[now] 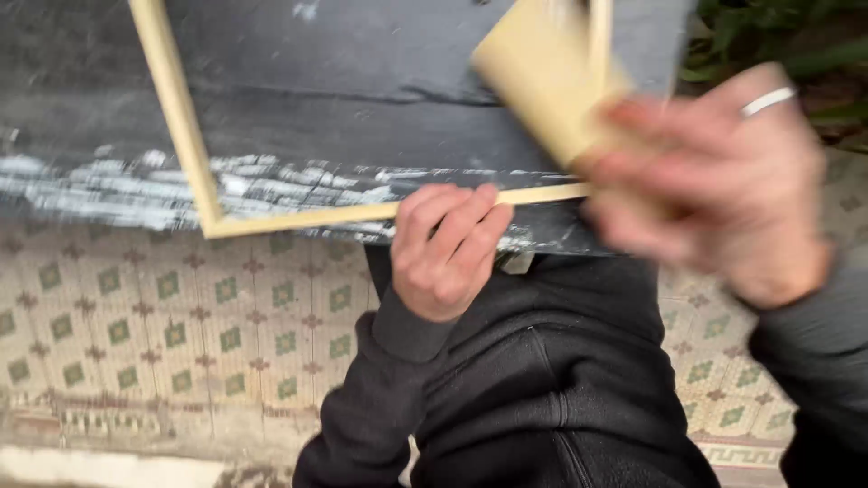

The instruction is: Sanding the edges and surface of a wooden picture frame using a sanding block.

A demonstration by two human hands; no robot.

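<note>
Both fingers [457, 221] curled on frame [190, 145].

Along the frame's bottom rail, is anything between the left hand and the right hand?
Head view: nothing. Between the left hand and the blurred right hand runs only bare rail of the wooden frame, over the dark tabletop.
</note>
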